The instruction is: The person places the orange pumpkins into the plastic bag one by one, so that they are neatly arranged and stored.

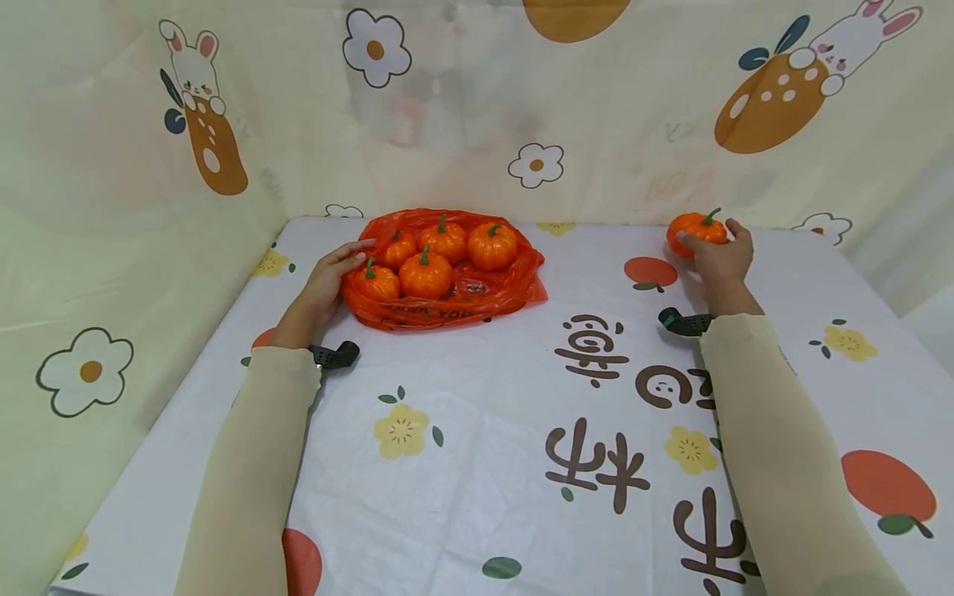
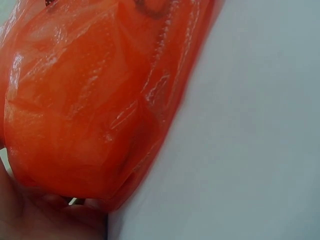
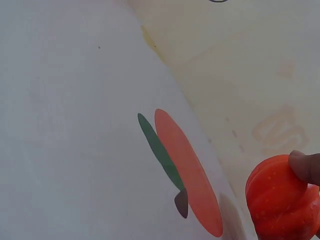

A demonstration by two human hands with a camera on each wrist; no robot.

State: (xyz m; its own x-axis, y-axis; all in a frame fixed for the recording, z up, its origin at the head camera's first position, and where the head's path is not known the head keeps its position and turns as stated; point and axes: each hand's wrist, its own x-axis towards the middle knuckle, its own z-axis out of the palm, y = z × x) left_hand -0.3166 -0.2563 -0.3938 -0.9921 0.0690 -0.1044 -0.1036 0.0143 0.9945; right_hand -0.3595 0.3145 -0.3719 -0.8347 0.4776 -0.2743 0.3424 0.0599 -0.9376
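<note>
A red plastic bag [image 1: 514, 302] lies spread on the table with its mouth upward. Several small orange pumpkins [image 1: 426, 275] with green stems sit inside it. At the bag's left side my left hand [image 1: 325, 281] holds its edge, fingers over the rim. In the left wrist view, the bag [image 2: 85, 110] bulges above that hand [image 2: 55, 215]; most of the fingers are hidden. Far to the right, my right hand [image 1: 721, 255] grips another small pumpkin [image 1: 695, 230] near the table's back edge. The thumb lies across this pumpkin [image 3: 272, 195] in the right wrist view.
A white cloth [image 1: 462, 463] printed with flowers, fruit and brown characters covers the table [image 1: 477, 389]. Behind it hangs a cream curtain [image 1: 447, 124] with rabbits and flowers, and more curtain closes the left side. A black wrist device [image 1: 684, 323] sits on the right wrist.
</note>
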